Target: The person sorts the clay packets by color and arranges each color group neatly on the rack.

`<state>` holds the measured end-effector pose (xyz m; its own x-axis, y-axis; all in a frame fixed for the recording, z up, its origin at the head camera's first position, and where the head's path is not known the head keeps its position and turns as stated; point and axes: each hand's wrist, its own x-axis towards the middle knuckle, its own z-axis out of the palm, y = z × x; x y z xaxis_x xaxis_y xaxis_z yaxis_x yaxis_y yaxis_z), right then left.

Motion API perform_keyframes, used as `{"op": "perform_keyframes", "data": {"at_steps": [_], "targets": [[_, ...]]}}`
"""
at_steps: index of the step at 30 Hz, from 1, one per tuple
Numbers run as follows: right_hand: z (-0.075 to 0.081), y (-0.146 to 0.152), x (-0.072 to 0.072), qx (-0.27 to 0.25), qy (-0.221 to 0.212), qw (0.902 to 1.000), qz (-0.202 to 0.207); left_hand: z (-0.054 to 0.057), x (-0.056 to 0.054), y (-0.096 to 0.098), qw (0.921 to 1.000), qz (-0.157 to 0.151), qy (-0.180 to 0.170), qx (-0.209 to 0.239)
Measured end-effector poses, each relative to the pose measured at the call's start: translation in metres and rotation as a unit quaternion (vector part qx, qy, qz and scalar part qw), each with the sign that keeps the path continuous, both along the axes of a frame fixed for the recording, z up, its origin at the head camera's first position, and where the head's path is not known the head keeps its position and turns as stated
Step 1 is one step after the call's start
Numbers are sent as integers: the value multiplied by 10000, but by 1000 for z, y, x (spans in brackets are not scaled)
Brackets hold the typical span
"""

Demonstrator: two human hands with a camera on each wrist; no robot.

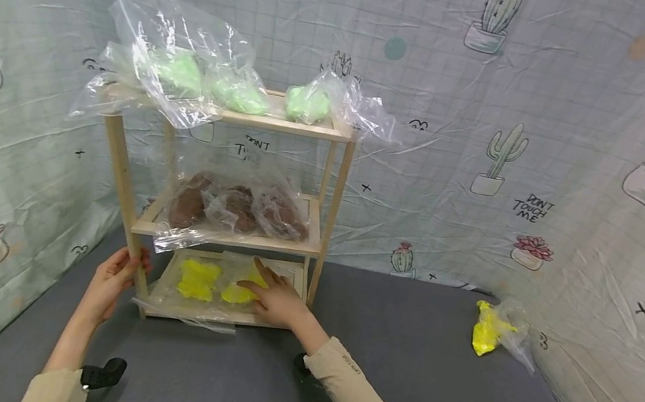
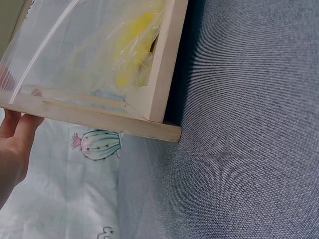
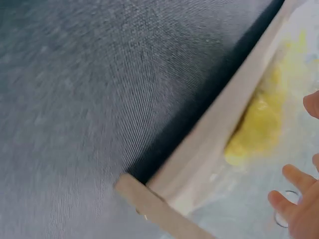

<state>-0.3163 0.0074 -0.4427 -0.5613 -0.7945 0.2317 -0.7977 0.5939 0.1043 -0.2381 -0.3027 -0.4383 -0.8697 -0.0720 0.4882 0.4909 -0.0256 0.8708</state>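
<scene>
A small wooden rack (image 1: 339, 197) with three shelves stands on the grey surface. My left hand (image 1: 116, 277) grips its left front post low down, fingers behind the wood, as the left wrist view (image 2: 17, 144) also shows. My right hand (image 1: 279, 300) reaches over the bottom shelf, fingers spread above the right yellow lump (image 1: 236, 294) in a clear bag. In the right wrist view the fingers (image 3: 299, 179) are apart, with nothing between them. Another bagged yellow lump (image 1: 198, 280) lies on the left of that shelf. A zip bag edge (image 2: 42, 52) hangs near the left hand.
Brown lumps (image 1: 239, 207) in clear bags fill the middle shelf. Pale green lumps (image 1: 240, 97) in loose clear bags sit on top, plastic overhanging the edges. A yellow bagged lump (image 1: 488, 330) lies far right. Patterned sheeting (image 1: 443, 93) surrounds the surface.
</scene>
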Motion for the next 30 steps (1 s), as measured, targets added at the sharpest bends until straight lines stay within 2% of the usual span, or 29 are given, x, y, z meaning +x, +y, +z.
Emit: {"op": "perform_keyframes", "data": {"at_steps": [4, 10, 19, 24, 30], "targets": [[8, 8, 6, -87, 110, 9999, 49, 0, -1, 1, 10000, -14, 28, -14], [23, 28, 24, -213, 426, 9987, 187, 2, 0, 2, 9999, 139, -65, -73], [38, 60, 51, -767, 683, 9925, 663, 4, 4, 3, 10000, 19, 13, 77], [40, 79, 64, -1079, 1091, 9846, 835, 3, 3, 3, 9997, -105, 124, 172], [32, 107, 72, -1244, 1113, 9833, 723, 1, 1, 4, 9997, -67, 104, 214]]}}
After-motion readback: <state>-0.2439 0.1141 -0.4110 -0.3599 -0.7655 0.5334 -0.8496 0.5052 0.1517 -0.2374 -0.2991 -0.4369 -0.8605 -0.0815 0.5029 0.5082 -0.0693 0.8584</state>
